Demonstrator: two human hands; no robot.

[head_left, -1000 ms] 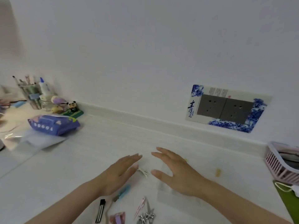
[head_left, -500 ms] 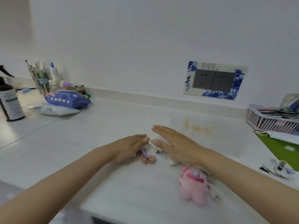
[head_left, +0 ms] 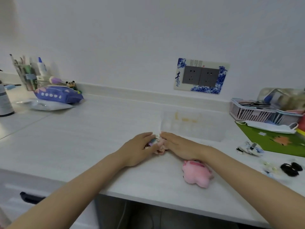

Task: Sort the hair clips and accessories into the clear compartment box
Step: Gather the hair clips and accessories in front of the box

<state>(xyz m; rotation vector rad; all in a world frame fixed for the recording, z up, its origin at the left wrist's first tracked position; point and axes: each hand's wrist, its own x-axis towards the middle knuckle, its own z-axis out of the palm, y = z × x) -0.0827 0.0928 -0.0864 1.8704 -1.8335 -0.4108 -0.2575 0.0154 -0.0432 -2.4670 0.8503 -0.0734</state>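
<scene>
Head view, near to far. One pink plush toy (head_left: 197,174) lies near the desk edge, just under the right forearm. Beyond it, left hand (head_left: 140,150) and right hand (head_left: 179,146) lie flat on the desk (head_left: 82,138), fingers extended and close together, cupping one small heap of hair clips (head_left: 158,144) between them; nothing is pinched. Individual clips in the heap: too blurred to count.

Judgement: step in hand is gathering the heap. Keep palms low and sweep inward evenly so small clips do not slip under the fingers.

At right: one black hair tie pair (head_left: 291,168), one pale accessory cluster (head_left: 250,147). Farther back, one clear compartment box (head_left: 193,128), just beyond the fingertips, some yellow pieces inside. Farthest: one pink basket (head_left: 250,113).
</scene>
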